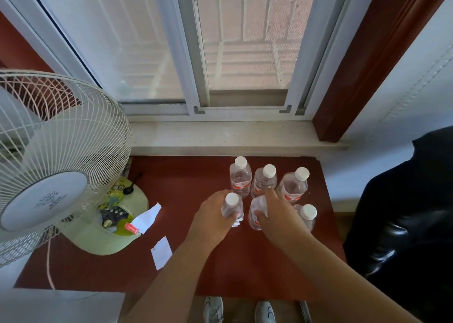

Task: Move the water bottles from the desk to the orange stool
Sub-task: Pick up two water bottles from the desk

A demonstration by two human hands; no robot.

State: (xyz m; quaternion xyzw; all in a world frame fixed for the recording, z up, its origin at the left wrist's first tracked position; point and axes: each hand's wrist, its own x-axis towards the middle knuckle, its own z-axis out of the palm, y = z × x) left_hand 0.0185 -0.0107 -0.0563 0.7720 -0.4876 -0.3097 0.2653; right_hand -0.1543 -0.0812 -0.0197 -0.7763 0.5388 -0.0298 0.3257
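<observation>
6 clear plastic bottles [240,179] with white round caps, red labels, text unreadable, standing clustered on red-brown desk [191,175]. Left hand [212,216] closing around front-left bottle [232,206]. Right hand [279,216] wrapping around middle bottle [256,212], crinkled.

Six water bottles on the desk [186,175], both of my hands closed on the front pair.

My left hand [212,218] grips one capped bottle [232,206]; my right hand [278,214] wraps another bottle [256,213]; three upright bottles [264,181] stand just behind, a sixth bottle [307,216] beside my right hand.
</observation>
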